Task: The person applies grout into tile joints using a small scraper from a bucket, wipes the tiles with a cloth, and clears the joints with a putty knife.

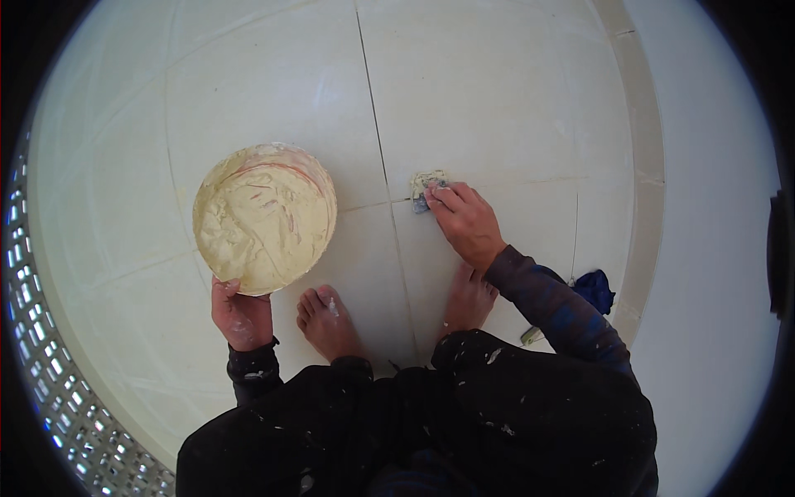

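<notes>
My left hand (241, 319) grips the near rim of a round tub (201, 207), its thumb at the edge. Thick cream-yellow paste (263, 211) fills the tub, its surface uneven and streaked with some reddish lines. In my right hand (469, 222), the fingers are closed on a small flat scraper (420, 204), smeared with the same pale paste. The scraper is over the tiled floor (484, 91), close to where the joints cross. My fingers hide part of it, and I cannot tell whether its edge touches the tile.
My bare feet (330, 319) stand on the tiles between the tub and the scraper. Beside my right forearm lie a dark blue cloth-like bundle (595, 291) and a small greenish object (531, 335). A white wall (704, 207) runs along the right, a perforated lattice (62, 389) along the left.
</notes>
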A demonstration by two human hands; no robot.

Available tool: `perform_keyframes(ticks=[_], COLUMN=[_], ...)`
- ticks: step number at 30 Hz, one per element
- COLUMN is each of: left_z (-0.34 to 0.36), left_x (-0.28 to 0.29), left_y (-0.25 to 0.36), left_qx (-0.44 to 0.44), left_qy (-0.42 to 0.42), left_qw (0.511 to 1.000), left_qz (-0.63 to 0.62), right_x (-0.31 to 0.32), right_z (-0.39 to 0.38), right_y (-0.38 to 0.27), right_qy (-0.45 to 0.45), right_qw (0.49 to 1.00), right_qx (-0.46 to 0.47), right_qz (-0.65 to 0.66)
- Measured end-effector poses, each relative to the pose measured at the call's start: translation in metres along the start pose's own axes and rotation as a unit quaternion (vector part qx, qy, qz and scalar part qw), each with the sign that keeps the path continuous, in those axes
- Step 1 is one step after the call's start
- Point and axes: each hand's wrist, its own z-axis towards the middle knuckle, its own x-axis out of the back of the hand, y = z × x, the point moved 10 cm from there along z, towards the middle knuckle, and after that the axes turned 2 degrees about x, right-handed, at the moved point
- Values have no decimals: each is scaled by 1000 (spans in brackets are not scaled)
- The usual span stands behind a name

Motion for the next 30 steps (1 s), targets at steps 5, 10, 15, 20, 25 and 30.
perform_keyframes(ticks=[5,10,15,20,25,30], left_z=[6,7,1,2,4,5], left_x=[1,9,1,0,5,5], left_y=[-3,-4,1,0,-5,-4], left_qx=[8,-4,4,3,3,3], left_qy=[-24,-13,-19,-16,-28,-33], left_qw=[1000,999,999,999,998,998], left_qz=[-12,-37,-32,-33,-51,-44], right_x=[2,-10,7,11,2,10], right_z=[24,25,41,69,71,71], right_y=[50,78,73,71,70,61], right_qy=[-27,-51,-7,-82,-161,-113], right_qw=[997,989,994,996,982,983], right_qx=[-26,-134,-104,26,68,118], right_qz=[-67,40,36,-18,-76,-80])
